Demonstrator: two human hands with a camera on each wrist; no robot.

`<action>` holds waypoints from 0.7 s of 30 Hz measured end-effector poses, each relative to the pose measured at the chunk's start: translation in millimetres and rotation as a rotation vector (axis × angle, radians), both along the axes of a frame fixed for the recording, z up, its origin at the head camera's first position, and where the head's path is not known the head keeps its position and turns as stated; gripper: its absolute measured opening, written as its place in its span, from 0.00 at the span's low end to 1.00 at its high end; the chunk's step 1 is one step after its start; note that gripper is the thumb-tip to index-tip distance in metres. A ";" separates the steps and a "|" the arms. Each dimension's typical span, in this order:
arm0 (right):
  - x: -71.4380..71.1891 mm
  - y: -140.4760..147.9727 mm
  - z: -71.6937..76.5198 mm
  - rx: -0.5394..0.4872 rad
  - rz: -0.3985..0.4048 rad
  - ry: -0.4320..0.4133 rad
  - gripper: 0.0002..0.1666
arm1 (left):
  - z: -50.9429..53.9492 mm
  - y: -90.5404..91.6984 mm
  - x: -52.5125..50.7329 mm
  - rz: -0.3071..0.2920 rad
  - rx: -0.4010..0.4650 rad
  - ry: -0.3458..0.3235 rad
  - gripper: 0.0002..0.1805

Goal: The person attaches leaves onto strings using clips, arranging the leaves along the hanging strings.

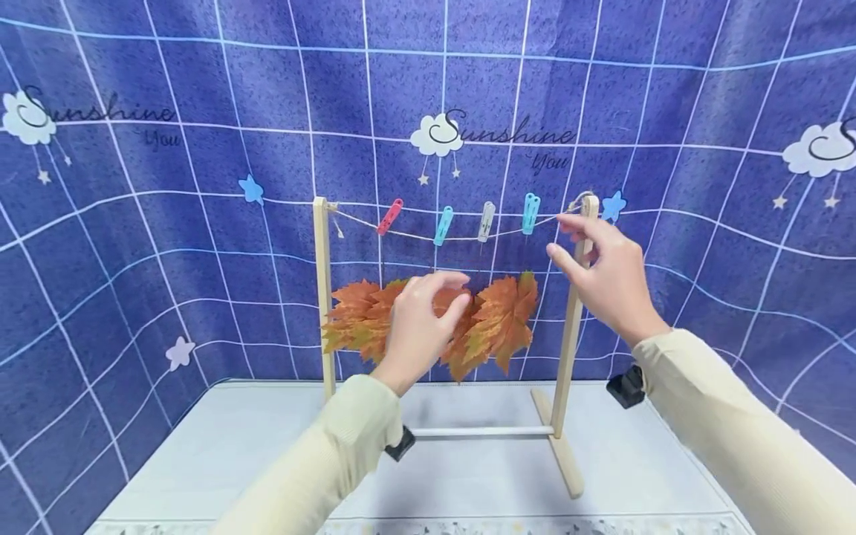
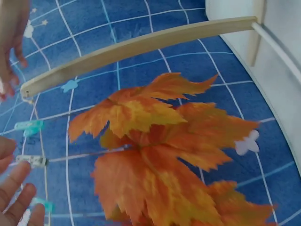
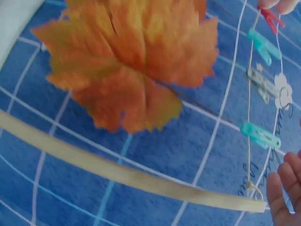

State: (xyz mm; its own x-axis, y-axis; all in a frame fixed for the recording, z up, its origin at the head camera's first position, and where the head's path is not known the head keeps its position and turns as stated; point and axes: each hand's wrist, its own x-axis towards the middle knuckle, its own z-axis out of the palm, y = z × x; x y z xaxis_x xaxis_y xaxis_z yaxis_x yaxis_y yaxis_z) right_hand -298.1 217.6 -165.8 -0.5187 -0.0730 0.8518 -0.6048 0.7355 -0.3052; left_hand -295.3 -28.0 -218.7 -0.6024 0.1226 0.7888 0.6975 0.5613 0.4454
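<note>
My left hand is held up in front of the hanging orange maple leaves, with nothing between its loosely bent fingers and thumb. Beside the right wooden post, my right hand is raised, thumb and fingers apart, holding nothing. Across the stand runs a string bearing a red clothespin, a turquoise clothespin, a clear clothespin and a blue-green clothespin. Leaf stems reach up toward the clothespins; the right wrist view shows one stem ending at the nearest clothespin. My left hand hides some leaves.
The left wooden post stands on a white surface. A white crossbar and a wooden foot lie low on the stand. Behind hangs a blue gridded cloth with printed clouds and stars.
</note>
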 end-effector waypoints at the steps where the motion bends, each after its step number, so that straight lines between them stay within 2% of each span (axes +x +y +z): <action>1: 2.1 0.2 -6.3 -0.002 0.006 -0.009 0.23 | -3.1 -5.6 3.3 0.021 -0.011 -0.011 0.12; 5: 10.5 -0.4 -30.6 -0.005 0.002 -0.073 0.22 | -15.5 -23.5 15.4 0.131 -0.095 -0.089 0.13; 10: 19.1 -3.0 -56.6 0.018 -0.023 -0.174 0.23 | -32.1 -38.4 22.2 0.242 -0.205 -0.123 0.16; 14: 21.9 -5.1 -75.2 0.028 -0.032 -0.236 0.23 | -47.0 -46.9 22.0 0.291 -0.251 -0.133 0.18; 21: 22.7 -10.1 -105.3 0.025 -0.045 -0.303 0.24 | -73.0 -58.9 20.1 0.348 -0.274 -0.185 0.21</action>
State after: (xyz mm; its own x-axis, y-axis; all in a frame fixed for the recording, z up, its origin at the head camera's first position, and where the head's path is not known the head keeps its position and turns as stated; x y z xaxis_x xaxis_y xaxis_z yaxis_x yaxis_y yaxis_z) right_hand -275.4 207.5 -271.1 -0.7520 -0.0633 0.6561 -0.4557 0.7691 -0.4481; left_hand -275.2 -86.9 -291.7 -0.7719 0.0773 0.6311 0.3701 0.8617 0.3471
